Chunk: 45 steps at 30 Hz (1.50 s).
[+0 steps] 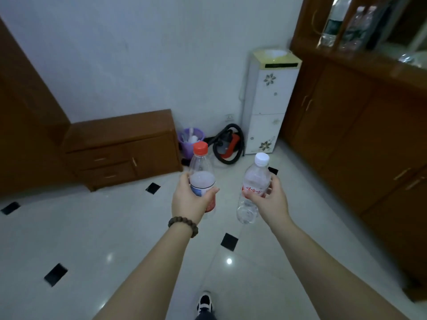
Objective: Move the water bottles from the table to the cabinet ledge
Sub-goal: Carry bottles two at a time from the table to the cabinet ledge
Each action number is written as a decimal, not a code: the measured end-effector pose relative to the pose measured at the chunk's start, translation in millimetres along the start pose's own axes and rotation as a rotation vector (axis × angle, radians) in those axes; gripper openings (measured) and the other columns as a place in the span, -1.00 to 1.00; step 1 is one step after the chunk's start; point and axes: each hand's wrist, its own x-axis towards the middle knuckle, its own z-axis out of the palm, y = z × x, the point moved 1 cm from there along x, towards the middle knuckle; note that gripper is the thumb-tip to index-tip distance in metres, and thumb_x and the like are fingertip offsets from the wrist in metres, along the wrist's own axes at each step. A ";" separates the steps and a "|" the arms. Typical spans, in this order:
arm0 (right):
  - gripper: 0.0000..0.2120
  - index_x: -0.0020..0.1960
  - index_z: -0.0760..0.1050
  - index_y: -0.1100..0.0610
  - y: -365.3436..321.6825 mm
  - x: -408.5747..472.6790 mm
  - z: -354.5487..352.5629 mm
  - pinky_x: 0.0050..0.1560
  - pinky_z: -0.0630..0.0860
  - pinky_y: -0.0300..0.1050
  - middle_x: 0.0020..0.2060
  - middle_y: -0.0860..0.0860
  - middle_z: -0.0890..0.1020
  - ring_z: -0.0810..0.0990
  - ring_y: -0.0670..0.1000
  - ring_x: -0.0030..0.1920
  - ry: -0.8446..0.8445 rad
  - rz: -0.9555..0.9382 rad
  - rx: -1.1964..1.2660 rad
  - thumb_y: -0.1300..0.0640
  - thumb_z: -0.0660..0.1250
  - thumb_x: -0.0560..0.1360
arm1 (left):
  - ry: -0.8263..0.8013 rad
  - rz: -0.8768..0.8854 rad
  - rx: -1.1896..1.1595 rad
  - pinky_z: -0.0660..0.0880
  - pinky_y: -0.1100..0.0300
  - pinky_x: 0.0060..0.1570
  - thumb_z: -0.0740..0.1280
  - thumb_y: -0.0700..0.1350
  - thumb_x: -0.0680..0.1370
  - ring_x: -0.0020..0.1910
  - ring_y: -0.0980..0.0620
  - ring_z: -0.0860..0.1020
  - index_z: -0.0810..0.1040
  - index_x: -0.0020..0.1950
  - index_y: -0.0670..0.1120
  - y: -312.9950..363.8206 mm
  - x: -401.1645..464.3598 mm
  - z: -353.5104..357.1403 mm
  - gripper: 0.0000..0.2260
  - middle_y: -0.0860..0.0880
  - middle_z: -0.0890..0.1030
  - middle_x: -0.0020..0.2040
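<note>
Head view: both hands are carrying bottles toward the cabinet.
Right hand [269, 199], gripping the white-capped bottle [253, 188], is nearer the cabinet ledge [360, 63], up-right; left hand [189, 199] is gripping the red-capped bottle [201, 174] upright.

Both arms stretched forward; left hand [190, 202] and right hand [269, 199] each closed around a bottle.

Open floor [115, 227] is seen ahead of both arms. The cabinet ledge [360, 63] at upper right is partly taken up by bottles [346, 26].

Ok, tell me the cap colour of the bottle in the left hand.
Red-orange cap, clearest in the head view.
</note>
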 end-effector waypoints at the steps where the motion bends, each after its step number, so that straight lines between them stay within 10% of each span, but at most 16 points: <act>1: -0.45 0.14 0.34 -0.16 -0.9 17.6 2.2 0.06 0.54 -0.07 -0.05 -0.22 0.56 0.57 -0.13 -0.01 0.025 0.004 0.008 0.12 0.55 0.31 | -0.022 0.005 0.005 0.52 0.13 0.06 0.56 0.08 0.27 0.04 0.05 0.56 0.37 0.12 0.14 3.7 19.7 8.1 -0.47 0.10 0.58 0.06; 27: -0.36 0.31 0.31 -0.08 24.2 384.8 -217.5 -0.07 0.45 -0.32 0.03 -0.20 0.53 0.54 -0.13 0.04 0.526 0.043 -0.041 0.08 0.54 0.32 | -0.521 0.257 0.029 0.51 0.08 0.12 0.53 0.11 0.31 0.09 0.05 0.49 0.35 0.24 0.06 168.9 313.0 413.9 -0.41 0.03 0.49 0.16; 45: -0.29 0.38 0.29 -0.03 -30.8 679.6 -403.1 0.09 0.49 -0.18 0.14 -0.14 0.54 0.53 -0.12 0.12 0.512 -0.073 -0.085 0.07 0.53 0.32 | -0.436 0.315 -0.056 0.52 0.09 0.03 0.55 0.04 0.32 0.10 -0.06 0.54 0.32 0.23 -0.06 348.6 476.7 677.7 -0.39 -0.08 0.53 0.17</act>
